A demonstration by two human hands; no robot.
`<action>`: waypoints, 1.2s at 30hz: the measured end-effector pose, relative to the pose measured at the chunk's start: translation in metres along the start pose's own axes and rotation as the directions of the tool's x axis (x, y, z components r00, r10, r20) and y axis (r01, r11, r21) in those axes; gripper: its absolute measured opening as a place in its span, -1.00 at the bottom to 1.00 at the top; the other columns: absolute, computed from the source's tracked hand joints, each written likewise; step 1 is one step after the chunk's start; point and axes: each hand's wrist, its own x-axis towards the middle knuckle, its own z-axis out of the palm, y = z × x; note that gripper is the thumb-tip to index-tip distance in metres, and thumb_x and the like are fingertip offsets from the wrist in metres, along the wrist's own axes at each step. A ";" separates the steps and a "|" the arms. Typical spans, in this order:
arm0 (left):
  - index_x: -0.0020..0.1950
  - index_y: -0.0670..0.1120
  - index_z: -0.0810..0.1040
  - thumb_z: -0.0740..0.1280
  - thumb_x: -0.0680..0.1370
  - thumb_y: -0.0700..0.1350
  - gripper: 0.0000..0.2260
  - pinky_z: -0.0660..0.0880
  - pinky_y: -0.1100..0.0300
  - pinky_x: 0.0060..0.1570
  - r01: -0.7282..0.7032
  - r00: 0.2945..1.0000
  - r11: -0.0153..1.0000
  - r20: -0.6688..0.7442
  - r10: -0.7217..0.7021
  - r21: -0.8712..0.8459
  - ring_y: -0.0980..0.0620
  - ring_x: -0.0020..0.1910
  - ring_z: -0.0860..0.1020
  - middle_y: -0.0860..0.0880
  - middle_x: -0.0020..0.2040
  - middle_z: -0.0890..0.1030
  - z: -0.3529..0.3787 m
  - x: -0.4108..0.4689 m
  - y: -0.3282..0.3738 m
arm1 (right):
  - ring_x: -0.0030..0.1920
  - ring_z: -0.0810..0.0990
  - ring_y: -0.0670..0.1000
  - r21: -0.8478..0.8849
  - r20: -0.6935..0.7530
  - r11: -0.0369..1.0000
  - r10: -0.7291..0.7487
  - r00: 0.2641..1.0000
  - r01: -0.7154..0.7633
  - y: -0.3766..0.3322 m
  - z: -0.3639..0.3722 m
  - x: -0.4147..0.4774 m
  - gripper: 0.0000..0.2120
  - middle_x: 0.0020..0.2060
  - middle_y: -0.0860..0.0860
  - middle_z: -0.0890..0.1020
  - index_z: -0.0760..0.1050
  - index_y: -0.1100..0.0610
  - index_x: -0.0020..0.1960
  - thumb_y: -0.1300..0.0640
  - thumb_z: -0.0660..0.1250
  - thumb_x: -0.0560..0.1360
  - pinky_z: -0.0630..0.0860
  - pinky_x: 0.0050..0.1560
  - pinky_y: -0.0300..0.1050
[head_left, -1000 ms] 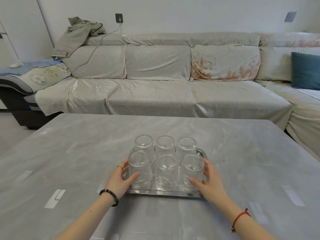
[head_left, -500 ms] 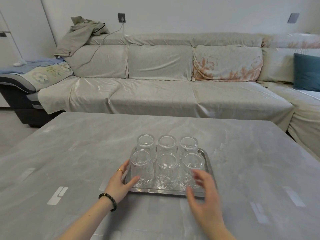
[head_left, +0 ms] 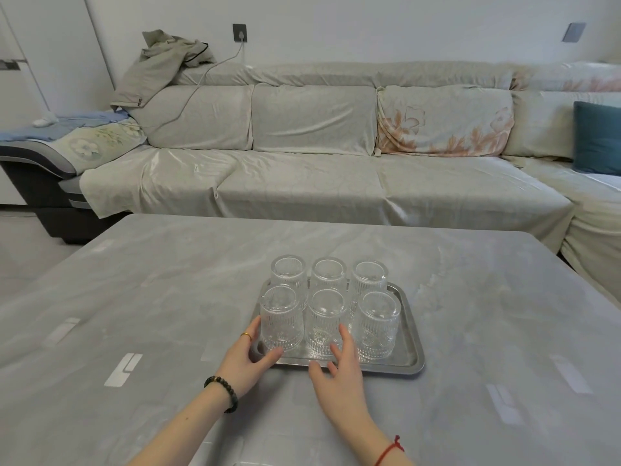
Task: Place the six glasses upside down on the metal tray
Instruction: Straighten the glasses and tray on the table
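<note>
head view: six glasses [head_left: 327,314] stand rim-down, packed on metal tray [head_left: 411,334].
left hand [head_left: 247,359]: spread, steadying near-left glass.
right hand [head_left: 339,371]: spread, fingertips at middle glass.

Six ribbed clear glasses [head_left: 325,322], all upside down (two rows of three), on the metal tray [head_left: 410,344].

Place: a home living room
Landmark: a long cloth-covered sofa [head_left: 302,183]
In front of the sofa: a grey marble-look bench [head_left: 168,297]
On the sofa's left end: a draped jacket [head_left: 161,62]
On its right end: a teal cushion [head_left: 596,137]
Above its backrest: a wall socket [head_left: 239,32] with a cable
</note>
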 end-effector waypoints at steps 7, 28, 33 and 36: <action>0.46 -0.03 0.13 0.39 0.42 -0.11 -0.32 0.31 0.70 -0.20 -0.017 1.000 0.999 -0.018 0.018 0.037 0.34 -0.23 0.38 0.03 0.40 0.36 0.002 -0.002 0.001 | 0.40 0.24 -0.06 -0.004 0.164 0.996 0.084 0.983 -0.085 0.003 -0.025 0.008 -0.27 0.45 -0.02 0.18 -0.02 0.03 0.46 0.29 0.28 0.44 0.24 0.29 -0.22; 0.44 -0.04 0.17 0.35 0.45 -0.05 -0.39 0.28 0.22 0.26 0.035 0.999 0.999 -0.017 -0.034 0.031 0.11 0.28 0.38 0.05 0.39 0.36 -0.002 0.011 0.010 | 0.38 0.31 0.11 -0.241 -0.139 0.969 0.013 0.990 -0.046 0.011 -0.089 0.043 -0.11 0.42 0.07 0.29 0.00 0.06 0.46 0.24 0.46 0.31 0.28 0.39 0.07; 0.41 -0.07 0.23 0.34 0.46 -0.06 -0.45 0.28 0.13 0.36 0.081 0.996 0.997 -0.042 -0.080 0.004 0.03 0.37 0.34 -0.04 0.40 0.39 0.000 0.017 0.012 | 0.38 0.30 0.09 -0.301 -0.203 0.952 -0.011 0.979 -0.052 0.016 -0.084 0.048 -0.13 0.40 0.08 0.33 0.03 0.08 0.46 0.22 0.45 0.31 0.25 0.36 -0.02; 0.38 -0.06 0.26 0.33 0.47 -0.08 -0.49 0.30 0.17 0.32 0.075 0.996 0.997 -0.051 -0.074 0.005 0.05 0.34 0.38 -0.04 0.37 0.42 0.000 0.017 0.014 | 0.38 0.30 0.10 -0.341 -0.196 0.940 -0.034 0.980 -0.036 0.018 -0.083 0.049 -0.12 0.40 0.09 0.32 0.02 0.10 0.46 0.19 0.47 0.30 0.26 0.37 0.02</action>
